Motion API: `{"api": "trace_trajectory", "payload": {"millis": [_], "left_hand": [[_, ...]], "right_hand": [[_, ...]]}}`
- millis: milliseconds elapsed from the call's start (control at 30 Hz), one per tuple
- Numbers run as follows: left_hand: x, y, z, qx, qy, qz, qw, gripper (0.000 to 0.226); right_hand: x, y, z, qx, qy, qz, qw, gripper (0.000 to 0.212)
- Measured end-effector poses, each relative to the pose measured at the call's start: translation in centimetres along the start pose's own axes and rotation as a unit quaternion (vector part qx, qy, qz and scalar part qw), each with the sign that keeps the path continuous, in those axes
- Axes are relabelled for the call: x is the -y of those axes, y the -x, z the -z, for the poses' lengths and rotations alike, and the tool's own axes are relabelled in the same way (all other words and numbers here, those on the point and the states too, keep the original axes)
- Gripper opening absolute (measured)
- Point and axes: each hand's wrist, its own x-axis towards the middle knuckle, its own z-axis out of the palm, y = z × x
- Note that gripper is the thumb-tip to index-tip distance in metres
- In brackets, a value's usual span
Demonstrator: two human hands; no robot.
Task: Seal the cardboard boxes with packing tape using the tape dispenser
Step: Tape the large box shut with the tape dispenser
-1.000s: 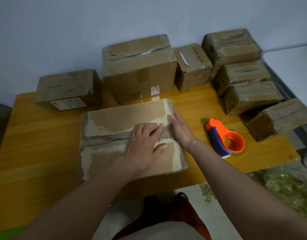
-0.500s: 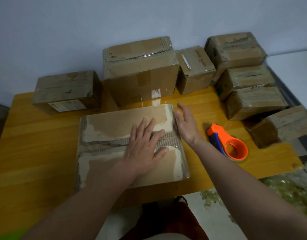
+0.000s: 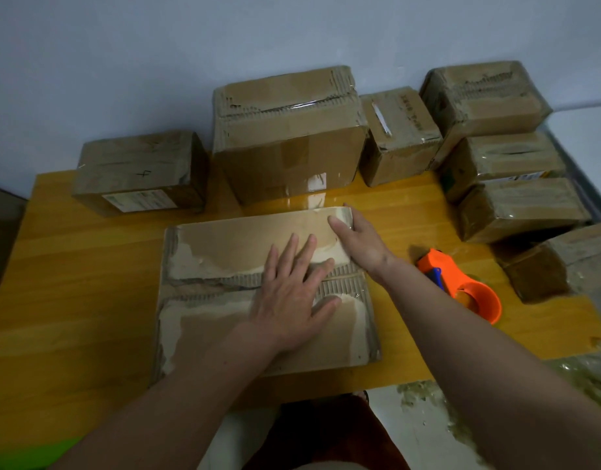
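Pressing flat on the box (image 3: 224, 300), the left hand (image 3: 289, 293) lay with its fingers straight and spread across the middle seam, holding nothing. Just beyond those fingertips, the right hand (image 3: 356, 239) gripped the box's far right corner, thumb on the top face and fingers wrapped over the edge. The box lay flat on the yellow bench (image 3: 72, 283) under both hands, its top scuffed and torn, with glossy tape along the seam. Right of the right wrist, apart from the box, the orange tape dispenser (image 3: 462, 283) lay on the bench with its blue handle toward the box. Past the right hand stood a tall box (image 3: 292, 137) against the wall, with a smaller box (image 3: 397, 137) beside it. Farther right, a stack of boxes (image 3: 506, 171) crowded the bench's edge. Far off to the left of the left hand sat a low box (image 3: 139, 171) bearing a white label.
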Motion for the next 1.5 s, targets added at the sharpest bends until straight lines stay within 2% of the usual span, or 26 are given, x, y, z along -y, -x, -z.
{"api": "trace_trajectory", "payload": {"millis": [133, 300, 500, 633, 800, 867, 1000, 1167, 1233, 1300, 1400, 1500], "left_hand": [[-0.2, 0.0, 0.0, 0.011, -0.013, 0.006, 1.0, 0.07], [-0.3, 0.1, 0.1, 0.011, -0.018, 0.011, 1.0, 0.07], [-0.4, -0.2, 0.0, 0.009, -0.018, 0.019, 1.0, 0.07], [-0.4, -0.1, -0.1, 0.018, -0.028, 0.023, 0.999, 0.071], [-0.6, -0.1, 0.0, 0.029, -0.024, 0.021, 0.999, 0.072], [-0.6, -0.1, 0.4, 0.038, -0.02, 0.027, 0.999, 0.071], [-0.1, 0.7, 0.9, 0.072, -0.017, 0.021, 0.997, 0.075], [3.0, 3.7, 1.6, 0.101, 0.007, -0.044, 0.994, 0.088], [4.3, 5.1, 1.9, 0.13, 0.037, -0.053, 0.989, 0.102], [5.2, 6.3, 2.2, 0.16, 0.044, -0.059, 0.984, 0.122], [6.2, 7.6, 2.5, 0.209, 0.019, -0.073, 0.975, 0.146], [7.4, 9.1, 2.6, 0.238, 0.005, -0.063, 0.969, 0.155]], "right_hand": [[0.0, -0.7, 0.1, 0.023, -0.046, -0.03, 0.998, 0.063], [-1.4, 2.7, -0.3, 0.007, -0.032, 0.035, 0.999, 0.055], [-3.9, 7.9, -0.8, -0.018, 0.041, 0.071, 0.996, 0.052], [-6.0, 11.7, -1.6, -0.065, 0.025, 0.088, 0.994, 0.047], [-7.2, 14.5, -3.9, -0.197, -0.087, 0.1, 0.971, 0.037], [-6.7, 14.0, -4.1, -0.213, -0.134, 0.08, 0.965, 0.034], [-6.4, 13.1, -3.3, -0.198, -0.107, 0.073, 0.972, 0.031], [-3.2, 8.3, -0.6, -0.163, 0.031, 0.083, 0.983, 0.033], [-1.4, 4.9, -0.5, -0.182, 0.077, 0.059, 0.979, 0.036], [0.2, 1.6, -1.4, -0.235, 0.095, 0.013, 0.967, 0.034], [2.0, -1.3, -4.1, -0.269, 0.045, -0.035, 0.961, 0.033], [2.3, -1.4, -6.5, -0.193, -0.049, -0.034, 0.979, 0.031]]}}
